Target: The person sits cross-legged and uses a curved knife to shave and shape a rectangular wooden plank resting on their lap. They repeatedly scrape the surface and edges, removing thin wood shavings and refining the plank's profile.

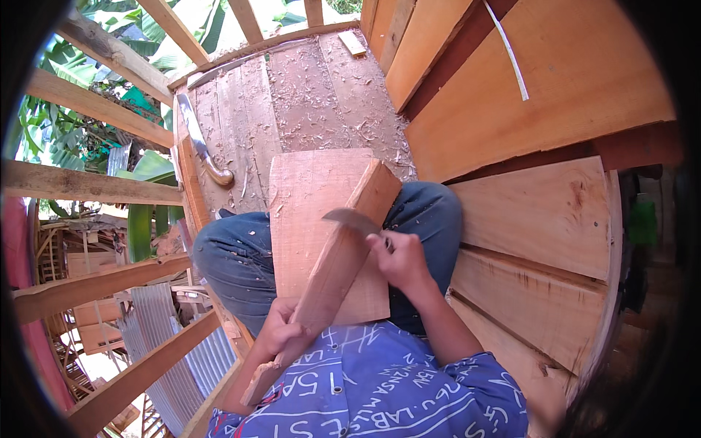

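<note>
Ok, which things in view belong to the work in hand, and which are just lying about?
In use:
- curved knife, in the right hand
- long piece of wood, gripped by the left hand
- wide board, across the lap

Seemingly just lying about:
- big knife, on the floor
- small wooden block, farther off

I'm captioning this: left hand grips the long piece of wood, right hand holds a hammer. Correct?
Not quite: the head view shows the right hand holding a curved-bladed tool, not a hammer; the left hand does grip the long piece of wood.
</note>
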### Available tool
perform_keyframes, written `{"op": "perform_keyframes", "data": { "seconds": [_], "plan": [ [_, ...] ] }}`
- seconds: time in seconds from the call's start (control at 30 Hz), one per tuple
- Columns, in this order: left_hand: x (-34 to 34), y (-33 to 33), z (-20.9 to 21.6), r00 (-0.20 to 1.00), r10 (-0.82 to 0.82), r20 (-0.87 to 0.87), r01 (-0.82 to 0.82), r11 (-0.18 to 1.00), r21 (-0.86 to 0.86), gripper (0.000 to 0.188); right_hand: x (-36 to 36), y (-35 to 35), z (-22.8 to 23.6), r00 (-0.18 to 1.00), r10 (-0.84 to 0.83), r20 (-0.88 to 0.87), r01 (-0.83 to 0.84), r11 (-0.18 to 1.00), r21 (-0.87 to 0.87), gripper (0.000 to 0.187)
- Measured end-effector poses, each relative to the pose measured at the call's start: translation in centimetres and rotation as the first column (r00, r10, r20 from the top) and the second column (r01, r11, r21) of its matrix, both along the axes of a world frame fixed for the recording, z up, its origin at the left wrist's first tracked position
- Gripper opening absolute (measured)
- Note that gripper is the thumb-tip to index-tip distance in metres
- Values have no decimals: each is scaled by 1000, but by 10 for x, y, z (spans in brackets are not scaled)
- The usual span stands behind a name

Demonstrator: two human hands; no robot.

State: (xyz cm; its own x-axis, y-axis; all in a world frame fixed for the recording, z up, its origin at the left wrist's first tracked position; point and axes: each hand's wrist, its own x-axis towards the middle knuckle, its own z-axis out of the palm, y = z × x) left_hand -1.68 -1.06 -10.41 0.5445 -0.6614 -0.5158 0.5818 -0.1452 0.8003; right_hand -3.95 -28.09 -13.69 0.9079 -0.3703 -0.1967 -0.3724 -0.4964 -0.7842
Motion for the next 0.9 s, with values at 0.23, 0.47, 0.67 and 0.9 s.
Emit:
{"op": "perform_keyframes", "data": {
  "seconds": [0.23,0.47,0.67,0.9],
  "plan": [
    [-1,4,-4,998,34,-56,-37,998,-58,40,-9,13,2,969,163,187,-138,980,-142,48],
    [4,4,-5,998,1,-64,-6,998,-67,45,-1,6,-3,967,168,193,-152,984,-98,54],
    [0,4,-9,997,40,-69,-45,996,-77,47,10,-7,-4,991,72,111,-44,971,-237,52],
    [-3,5,-7,999,-45,-2,45,999,2,45,23,-27,-15,971,-236,21,230,962,149,46]
  ]
}}
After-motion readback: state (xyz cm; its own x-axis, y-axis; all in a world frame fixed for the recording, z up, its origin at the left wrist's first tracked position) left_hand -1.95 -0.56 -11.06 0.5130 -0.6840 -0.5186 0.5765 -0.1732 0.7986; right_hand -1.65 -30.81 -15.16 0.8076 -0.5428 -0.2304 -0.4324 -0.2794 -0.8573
